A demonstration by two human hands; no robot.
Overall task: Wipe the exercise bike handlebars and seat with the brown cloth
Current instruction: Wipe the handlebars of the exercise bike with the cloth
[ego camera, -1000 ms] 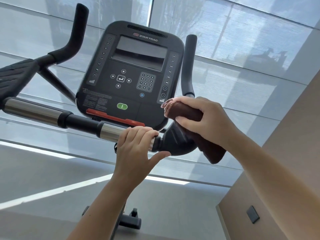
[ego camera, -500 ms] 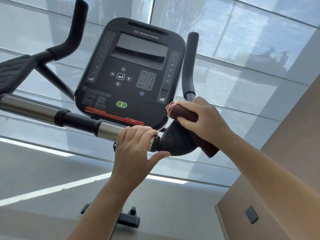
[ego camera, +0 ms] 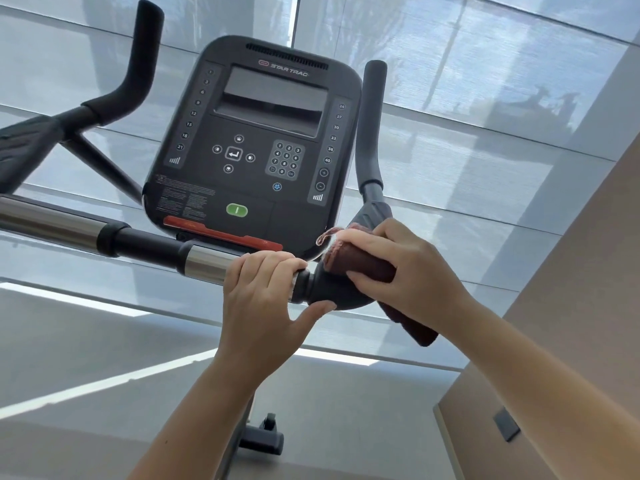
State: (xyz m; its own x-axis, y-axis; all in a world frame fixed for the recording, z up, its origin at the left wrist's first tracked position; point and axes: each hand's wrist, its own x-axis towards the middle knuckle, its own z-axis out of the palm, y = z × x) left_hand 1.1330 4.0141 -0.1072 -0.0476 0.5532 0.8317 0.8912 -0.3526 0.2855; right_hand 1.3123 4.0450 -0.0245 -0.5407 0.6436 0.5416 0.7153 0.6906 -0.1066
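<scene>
The exercise bike's handlebar runs across the view as a black and chrome bar, with upright black grips at the left and right. My left hand is wrapped around the chrome section beside the black right elbow pad. My right hand presses the folded brown cloth onto the top of that pad, and one end of the cloth hangs below my wrist. The seat is out of view.
The black console with its screen, keypad and green button stands just behind the bar. A large shaded window fills the background. A beige wall rises on the right, and the bike's base foot rests on the grey floor below.
My right hand and the cloth slid a little along the right pad. My left hand kept its grip on the chrome bar. The view shifted slightly.
</scene>
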